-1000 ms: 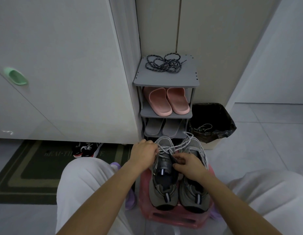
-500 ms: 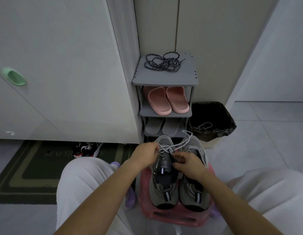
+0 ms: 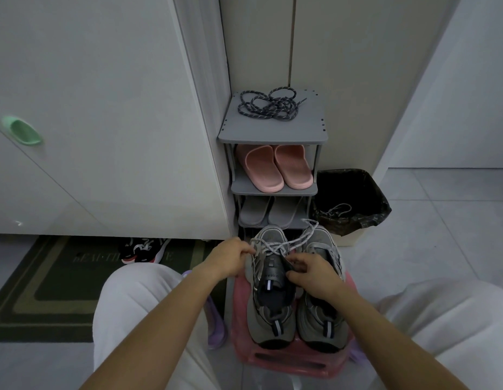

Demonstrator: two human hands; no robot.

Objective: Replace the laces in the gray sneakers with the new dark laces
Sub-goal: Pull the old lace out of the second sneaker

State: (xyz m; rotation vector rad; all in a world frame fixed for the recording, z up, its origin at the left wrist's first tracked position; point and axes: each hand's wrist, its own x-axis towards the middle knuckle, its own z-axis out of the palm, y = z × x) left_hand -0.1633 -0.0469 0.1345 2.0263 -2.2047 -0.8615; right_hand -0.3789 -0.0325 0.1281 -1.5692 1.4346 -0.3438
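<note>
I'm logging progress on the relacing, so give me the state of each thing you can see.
Left sneaker: light lace partly loosened.
Right sneaker: no lace visible.
Dark laces: unused, piled on rack.
Bin: open, holds one light lace.
Left hand: gripping lace.
Right hand: pinching at tongue.

a gray shoe rack (image 3: 273, 135) stands against the wall, with pink slippers (image 3: 274, 168) on its second shelf and gray slippers (image 3: 268, 211) on the shelf below. just right of the rack sits a bin with a black liner (image 3: 354, 198), and a pink stool (image 3: 294, 358) stands in front. at the left, a dark green doormat (image 3: 52, 288) lies on the floor with black-and-red shoes (image 3: 143, 250) at its far edge, under a white cabinet with a green handle (image 3: 22, 131).
</note>
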